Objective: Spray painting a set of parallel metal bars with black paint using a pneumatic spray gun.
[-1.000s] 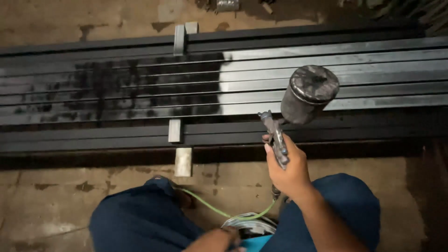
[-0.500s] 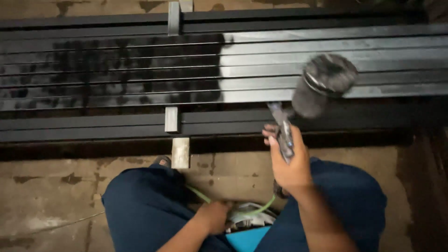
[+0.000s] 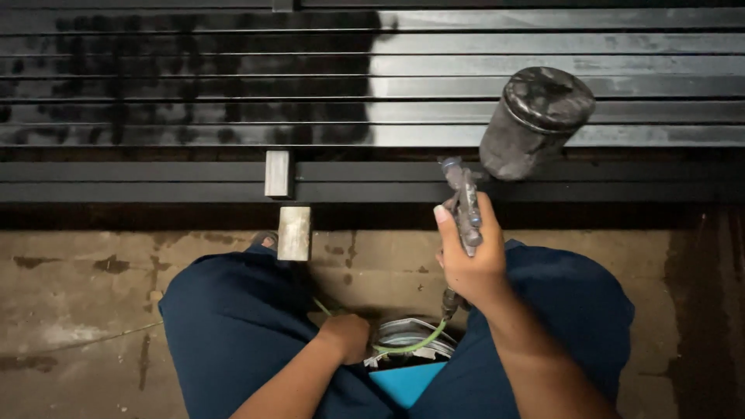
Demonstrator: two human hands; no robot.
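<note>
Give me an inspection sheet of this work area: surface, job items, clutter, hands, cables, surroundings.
Surface: long metal bars lying side by side, left part coated black, right part bare grey.
Job's things: spray gun with a paint-stained cup on top, held above the bars' near edge.
Clutter: two short metal offcuts at the bars' near edge.
Grips: right hand shut on the spray gun; left hand rests by a round tin between the knees, grip unclear.
Cables: green hose running from the gun's base.
Surroundings: stained concrete floor; blue trousers.

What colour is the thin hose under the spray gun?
Light green hose; the head view shows it best, below the right hand.
</note>
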